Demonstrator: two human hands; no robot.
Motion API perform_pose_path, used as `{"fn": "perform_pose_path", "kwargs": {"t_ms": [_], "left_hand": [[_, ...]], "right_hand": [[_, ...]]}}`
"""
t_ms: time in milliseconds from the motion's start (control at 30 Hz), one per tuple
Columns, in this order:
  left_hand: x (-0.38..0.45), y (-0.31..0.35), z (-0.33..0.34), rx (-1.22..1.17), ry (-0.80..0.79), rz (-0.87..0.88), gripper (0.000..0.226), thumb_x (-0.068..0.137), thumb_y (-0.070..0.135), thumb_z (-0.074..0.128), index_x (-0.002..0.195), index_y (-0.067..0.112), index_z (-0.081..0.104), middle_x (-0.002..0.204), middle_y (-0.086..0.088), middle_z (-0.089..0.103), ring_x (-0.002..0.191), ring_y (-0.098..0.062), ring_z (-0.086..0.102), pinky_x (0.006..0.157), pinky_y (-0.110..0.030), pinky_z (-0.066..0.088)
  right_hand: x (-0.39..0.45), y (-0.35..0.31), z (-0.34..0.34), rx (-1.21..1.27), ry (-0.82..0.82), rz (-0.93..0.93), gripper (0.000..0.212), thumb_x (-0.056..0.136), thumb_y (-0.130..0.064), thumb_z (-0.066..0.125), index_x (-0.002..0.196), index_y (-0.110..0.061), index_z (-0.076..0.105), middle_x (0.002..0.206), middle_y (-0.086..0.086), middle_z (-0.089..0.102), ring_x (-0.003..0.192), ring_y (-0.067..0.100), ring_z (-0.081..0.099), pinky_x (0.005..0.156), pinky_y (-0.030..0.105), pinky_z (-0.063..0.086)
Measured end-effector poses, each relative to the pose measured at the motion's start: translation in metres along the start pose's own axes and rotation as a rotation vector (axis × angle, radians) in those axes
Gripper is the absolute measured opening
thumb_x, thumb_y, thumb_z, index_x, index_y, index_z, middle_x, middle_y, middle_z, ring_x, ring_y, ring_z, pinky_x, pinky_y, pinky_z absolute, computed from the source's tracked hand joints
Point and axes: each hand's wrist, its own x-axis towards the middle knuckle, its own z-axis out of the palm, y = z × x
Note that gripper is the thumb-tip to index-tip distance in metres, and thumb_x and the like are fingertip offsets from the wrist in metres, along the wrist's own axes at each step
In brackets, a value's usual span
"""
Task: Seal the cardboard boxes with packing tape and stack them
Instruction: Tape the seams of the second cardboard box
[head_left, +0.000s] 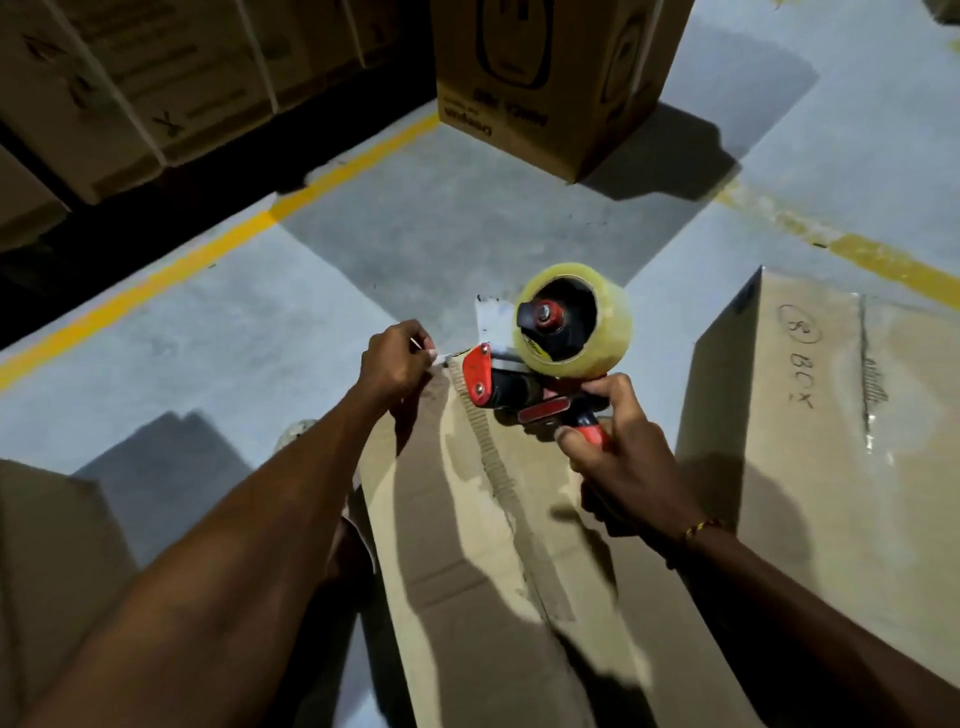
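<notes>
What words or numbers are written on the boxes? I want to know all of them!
"8" in a circle, then "BOX": handwritten on the box on the right.
Printed words, seen upside down, on the standing box at the back: too blurred to read.
Print and a scissors sign on the stacked boxes at the upper left: too dark and blurred to read.
The tape dispenser shows no readable text.

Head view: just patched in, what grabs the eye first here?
The red tape dispenser with its clear roll, centre frame, gripped by the right hand over the far end of the box. The left hand pinches the tape end beside it. A yellow floor line runs behind.
</notes>
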Motion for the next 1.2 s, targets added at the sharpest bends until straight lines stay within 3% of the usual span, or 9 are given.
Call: {"fn": "perform_pose_path", "kwargs": {"t_ms": [200, 467, 600, 667, 767, 833, 1033, 1100, 1200], "left_hand": [[0.012, -0.023, 0.017, 0.106, 0.043, 0.016, 0.005, 0.094, 0.023, 0.061, 0.09, 0.024, 0.063, 0.091, 0.004, 0.068, 0.089, -0.022, 0.057, 0.075, -0.032, 0.033], [-0.028, -0.053, -0.008, 0.033, 0.069, -0.118, 0.005, 0.092, 0.025, 0.065, 0.087, 0.024, 0.067, 0.091, 0.01, 0.07, 0.089, -0.015, 0.058, 0.08, -0.033, 0.038], [-0.057, -0.069, -0.001, -0.446, 0.083, -0.285, 0.02, 0.093, -0.001, 0.056, 0.081, 0.015, 0.059, 0.081, -0.002, 0.065, 0.068, -0.014, 0.069, 0.078, -0.037, 0.056], [-0.076, -0.074, 0.004, -0.604, 0.078, -0.326, 0.025, 0.095, -0.009, 0.053, 0.079, 0.01, 0.057, 0.08, -0.008, 0.062, 0.069, -0.02, 0.07, 0.072, -0.032, 0.059], [-0.073, -0.076, -0.001, -0.587, 0.05, -0.249, 0.022, 0.094, -0.006, 0.059, 0.078, 0.009, 0.058, 0.079, -0.007, 0.063, 0.072, -0.027, 0.068, 0.065, -0.028, 0.057], [-0.063, -0.071, -0.009, -0.401, 0.01, -0.114, 0.019, 0.094, 0.004, 0.063, 0.079, 0.016, 0.06, 0.077, 0.001, 0.067, 0.072, -0.023, 0.071, 0.065, -0.031, 0.054], [-0.051, -0.055, -0.016, -0.139, -0.186, 0.086, 0.02, 0.091, 0.003, 0.064, 0.079, 0.019, 0.061, 0.075, 0.005, 0.067, 0.068, -0.015, 0.067, 0.071, -0.033, 0.052], [-0.052, -0.051, -0.012, -0.109, -0.212, 0.138, 0.02, 0.089, -0.001, 0.063, 0.08, 0.016, 0.063, 0.074, 0.009, 0.066, 0.068, -0.009, 0.063, 0.068, -0.027, 0.05], [-0.054, -0.048, -0.006, -0.108, -0.192, 0.153, 0.019, 0.088, -0.005, 0.061, 0.081, 0.012, 0.065, 0.074, 0.007, 0.065, 0.069, -0.009, 0.061, 0.06, -0.013, 0.043]], "right_hand": [[0.007, 0.013, 0.016, -0.07, -0.048, -0.008, 0.031, 0.096, -0.023, 0.063, 0.113, -0.032, 0.039, 0.07, 0.006, 0.063, 0.049, 0.012, 0.054, 0.056, 0.037, 0.048], [-0.007, -0.012, 0.02, 0.046, -0.09, 0.068, 0.023, 0.099, -0.019, 0.06, 0.109, -0.026, 0.041, 0.068, 0.009, 0.065, 0.038, 0.018, 0.05, 0.038, 0.03, 0.042], [-0.016, -0.018, 0.022, 0.032, -0.146, 0.053, 0.025, 0.099, -0.019, 0.061, 0.112, -0.026, 0.041, 0.065, 0.012, 0.061, 0.037, 0.02, 0.048, 0.036, 0.026, 0.037], [-0.024, -0.021, 0.018, -0.015, -0.193, 0.025, 0.026, 0.098, -0.019, 0.064, 0.114, -0.026, 0.044, 0.064, 0.012, 0.06, 0.035, 0.014, 0.045, 0.037, 0.02, 0.036], [-0.036, -0.018, 0.016, -0.059, -0.241, 0.03, 0.031, 0.096, -0.02, 0.066, 0.115, -0.032, 0.044, 0.072, 0.011, 0.064, 0.036, 0.01, 0.045, 0.038, 0.018, 0.035], [-0.042, -0.012, 0.02, -0.117, -0.235, 0.022, 0.035, 0.095, -0.025, 0.067, 0.115, -0.037, 0.041, 0.076, 0.01, 0.066, 0.041, 0.011, 0.049, 0.041, 0.02, 0.035], [-0.079, 0.002, 0.031, -0.125, -0.031, 0.093, 0.044, 0.089, -0.024, 0.072, 0.118, -0.039, 0.041, 0.079, -0.002, 0.07, 0.056, 0.014, 0.063, 0.054, 0.038, 0.053], [-0.095, 0.002, 0.038, -0.138, 0.017, 0.111, 0.048, 0.089, -0.02, 0.074, 0.119, -0.038, 0.042, 0.081, -0.009, 0.07, 0.066, 0.012, 0.068, 0.063, 0.043, 0.057], [-0.107, 0.006, 0.051, -0.095, 0.046, 0.113, 0.049, 0.088, -0.024, 0.073, 0.119, -0.043, 0.039, 0.081, -0.008, 0.072, 0.061, 0.016, 0.067, 0.059, 0.047, 0.057]]}}
